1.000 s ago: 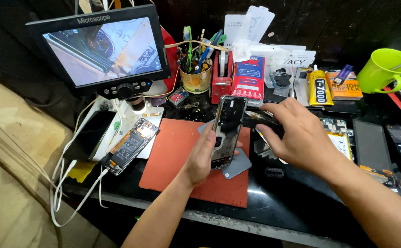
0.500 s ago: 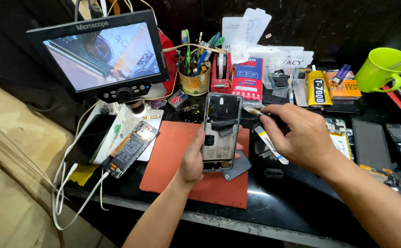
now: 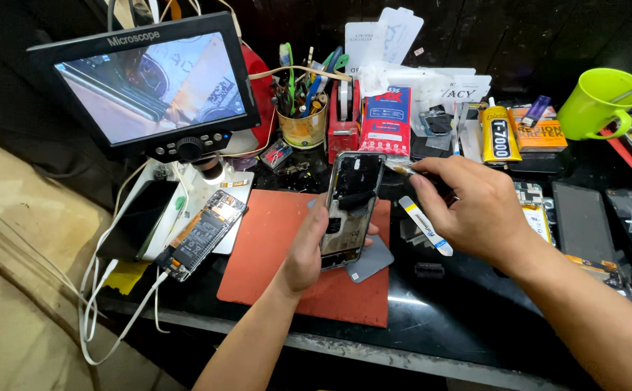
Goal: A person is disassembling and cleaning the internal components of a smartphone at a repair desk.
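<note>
The opened phone (image 3: 350,210), held upright over the red mat (image 3: 272,253) at mid-bench, looks light, stiff and fragile, best gripped by its edges, as the left hand (image 3: 308,250) does. The right hand (image 3: 468,210) pinches a thin tool (image 3: 401,167) at the phone's top corner. Far behind stands a red-and-blue packet (image 3: 385,120); to its right, a yellow glue tube (image 3: 498,134).

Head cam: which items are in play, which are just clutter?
In play:
- left hand holding opened phone
- right hand holding thin tool at the phone's top edge
- red mat underneath

Lying about:
- microscope monitor
- green mug
- glue bottle
- circuit board
- tool cup
</note>
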